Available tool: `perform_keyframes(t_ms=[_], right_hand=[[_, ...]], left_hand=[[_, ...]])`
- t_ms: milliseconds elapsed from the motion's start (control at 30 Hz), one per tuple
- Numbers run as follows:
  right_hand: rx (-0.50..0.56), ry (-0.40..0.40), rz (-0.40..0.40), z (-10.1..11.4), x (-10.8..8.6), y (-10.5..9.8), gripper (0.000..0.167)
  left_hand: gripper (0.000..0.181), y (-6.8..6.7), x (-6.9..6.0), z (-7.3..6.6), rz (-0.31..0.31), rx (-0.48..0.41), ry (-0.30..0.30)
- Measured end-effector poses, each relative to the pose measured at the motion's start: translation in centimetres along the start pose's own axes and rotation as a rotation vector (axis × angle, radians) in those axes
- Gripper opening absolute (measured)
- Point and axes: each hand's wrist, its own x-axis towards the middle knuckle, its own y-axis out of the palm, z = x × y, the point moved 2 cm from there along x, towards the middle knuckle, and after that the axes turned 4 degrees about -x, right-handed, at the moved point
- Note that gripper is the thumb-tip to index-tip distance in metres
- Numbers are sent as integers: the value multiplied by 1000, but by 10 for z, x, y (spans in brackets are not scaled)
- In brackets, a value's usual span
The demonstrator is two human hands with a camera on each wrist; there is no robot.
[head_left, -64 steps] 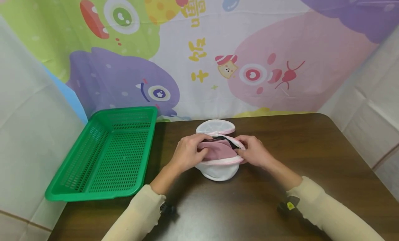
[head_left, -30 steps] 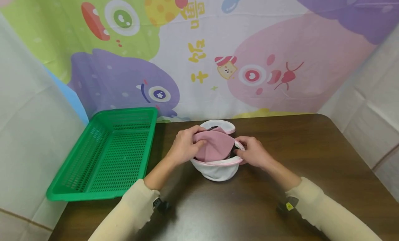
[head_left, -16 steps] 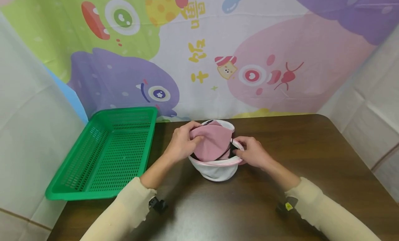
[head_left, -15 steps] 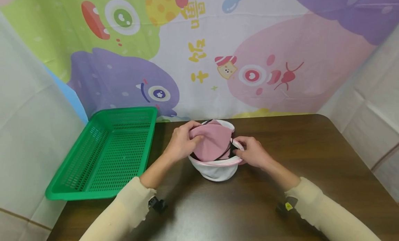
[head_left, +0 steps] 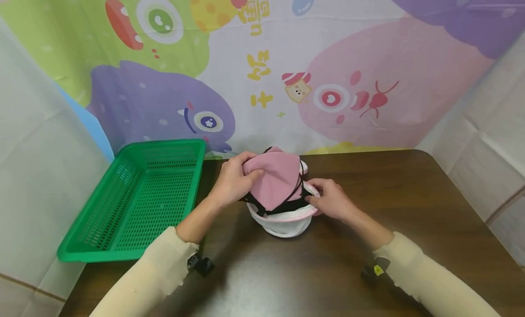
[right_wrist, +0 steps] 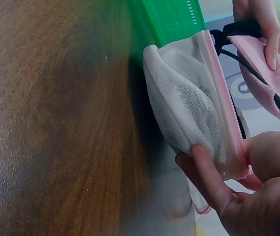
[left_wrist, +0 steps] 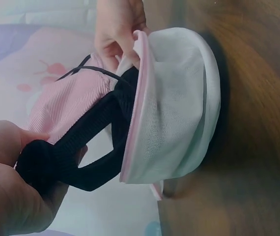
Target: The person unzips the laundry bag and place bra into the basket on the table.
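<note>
One ribbed pink garment (head_left: 275,176), black-strapped, is pinched in the left hand (head_left: 233,179) mid-frame; the right hand (head_left: 332,199) grips a rounded mesh bag (head_left: 286,228).

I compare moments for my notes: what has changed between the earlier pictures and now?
The left hand has pulled the pink cloth up and leftward, partly out of the white mesh bag; more black strap now shows. The right hand still holds the bag's rim; the green basket stayed in place.
</note>
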Motion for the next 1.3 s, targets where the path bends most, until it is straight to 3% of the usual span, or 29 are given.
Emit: perform_keyframes(t_ms=[333, 633, 900, 1300], right_hand=[[11, -3, 6, 0, 0, -1, 41], [13, 9, 8, 1, 0, 0, 43], [7, 8, 8, -1, 2, 2, 43], [5, 16, 10, 1, 2, 0, 40]], left_hand=[[35, -9, 3, -4, 4, 23, -6], [35, -19, 4, -8, 13, 7, -51], [37, -25, 1, -1, 19, 24, -93], [37, -41, -2, 3, 21, 24, -112]])
